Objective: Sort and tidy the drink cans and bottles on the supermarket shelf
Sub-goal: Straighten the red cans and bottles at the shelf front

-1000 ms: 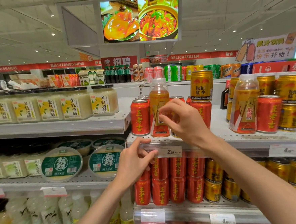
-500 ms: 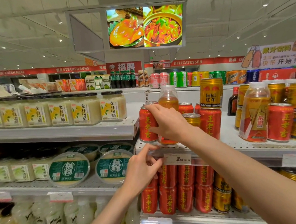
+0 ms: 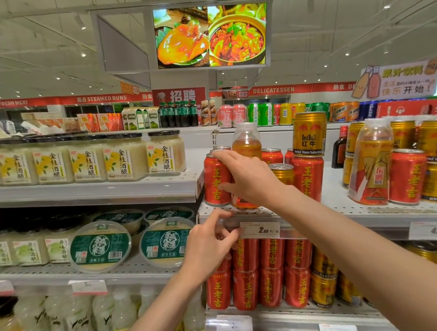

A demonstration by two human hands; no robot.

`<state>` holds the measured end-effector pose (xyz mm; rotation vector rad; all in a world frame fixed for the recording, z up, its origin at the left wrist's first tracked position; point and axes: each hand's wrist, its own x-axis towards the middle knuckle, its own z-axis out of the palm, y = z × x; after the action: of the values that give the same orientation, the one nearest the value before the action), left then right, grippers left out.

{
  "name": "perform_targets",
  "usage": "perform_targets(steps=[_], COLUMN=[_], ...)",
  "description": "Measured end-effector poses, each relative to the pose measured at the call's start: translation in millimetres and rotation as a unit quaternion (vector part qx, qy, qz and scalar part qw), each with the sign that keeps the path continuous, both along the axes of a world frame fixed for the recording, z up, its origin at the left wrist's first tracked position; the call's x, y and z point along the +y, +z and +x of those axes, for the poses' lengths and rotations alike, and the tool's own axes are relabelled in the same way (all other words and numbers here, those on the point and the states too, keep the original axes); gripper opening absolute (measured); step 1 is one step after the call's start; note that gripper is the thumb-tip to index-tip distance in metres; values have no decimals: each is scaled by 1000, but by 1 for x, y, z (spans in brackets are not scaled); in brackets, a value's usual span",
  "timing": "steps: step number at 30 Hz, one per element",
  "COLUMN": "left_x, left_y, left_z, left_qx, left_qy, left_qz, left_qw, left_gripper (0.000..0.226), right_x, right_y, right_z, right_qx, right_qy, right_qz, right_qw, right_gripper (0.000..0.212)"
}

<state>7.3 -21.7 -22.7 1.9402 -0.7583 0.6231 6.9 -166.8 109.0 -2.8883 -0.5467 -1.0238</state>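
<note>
On the top perforated shelf (image 3: 306, 214) our right hand (image 3: 249, 178) has slid left off the orange bottle (image 3: 246, 144) and now curls round the red Wanglaoji can (image 3: 216, 179) at the corner, so that can goes next, we judge. Our left hand (image 3: 207, 246) still pinches the price rail (image 3: 255, 226). Beyond, ceiling lights and a food screen (image 3: 211, 36).

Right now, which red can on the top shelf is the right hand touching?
The leftmost red can at the shelf's front corner; the right hand touches only that one.

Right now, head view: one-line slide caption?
Right hand grips a red can on the drinks shelf; left hand pinches the price rail.
</note>
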Motion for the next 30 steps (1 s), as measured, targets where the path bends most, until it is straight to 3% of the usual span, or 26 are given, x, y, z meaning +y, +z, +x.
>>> perform_targets(steps=[2,5,8,12,17,30], left_x=[0,0,-3,-5,-4,-6], left_y=[1,3,7,9,9,8], left_z=[-1,-2,-2,-1,-1,-2], left_qx=[3,-1,-4,8,2,-18], left_qy=[2,6,20,16,14,34], left_qz=[5,14,24,22,20,19], left_qw=[1000,1000,1000,1000,1000,999], left_gripper=[29,30,33,33,34,34], right_x=[-5,-24,-52,-74,-73,-69], right_y=[2,7,4,-13,-27,-40], right_z=[-9,-26,-38,-35,-22,-18], right_qx=[-15,-113,-184,-140,-79,-103], right_qy=[31,65,23,-54,-77,-62], right_qz=[25,57,53,-15,-35,1], right_qw=[999,990,981,989,993,993], right_gripper=[70,52,52,81,107,110])
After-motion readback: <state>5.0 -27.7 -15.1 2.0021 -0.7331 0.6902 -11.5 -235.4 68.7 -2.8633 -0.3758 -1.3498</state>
